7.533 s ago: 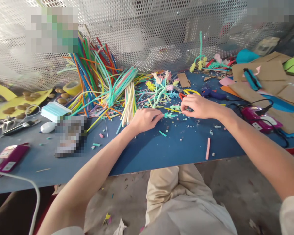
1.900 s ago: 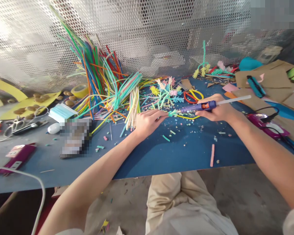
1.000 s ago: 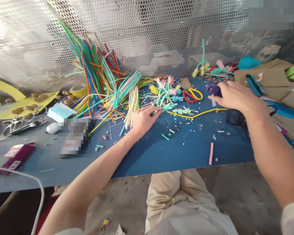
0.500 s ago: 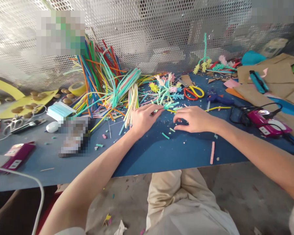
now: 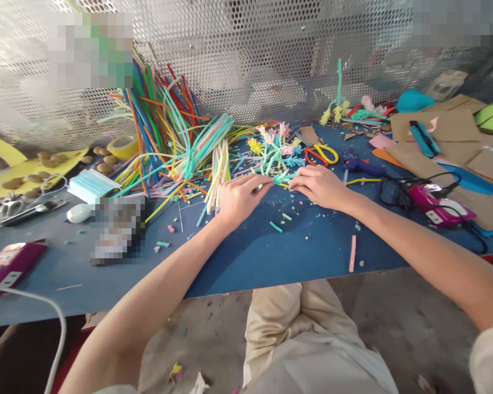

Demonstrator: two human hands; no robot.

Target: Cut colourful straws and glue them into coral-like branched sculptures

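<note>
Both hands meet over the middle of the blue table around a small mint-green pipe-cleaner piece point(image 5: 282, 178) with short branches. My left hand point(image 5: 242, 198) pinches its left end between thumb and fingertips. At the other end, the closed fingertips of my right hand point(image 5: 318, 186) touch the piece. Right behind the hands lies a cluster of pipe-cleaner flowers point(image 5: 277, 150) in yellow, pink, blue and mint. Cream pipe cleaners point(image 5: 219, 169) lie beside my left hand, partly hidden by it.
A large bundle of coloured pipe cleaners point(image 5: 160, 120) leans at the back left. Scissors point(image 5: 325, 154) and a purple glue gun point(image 5: 359, 165) lie behind my right hand. A pink power strip point(image 5: 439, 203) with black cords sits right, near cardboard point(image 5: 435, 126). A face mask point(image 5: 92, 186) lies left.
My right hand has moved left and closed its fingertips on the right end of the mint-green piece. My left hand keeps its pinch. The view has shifted slightly.
</note>
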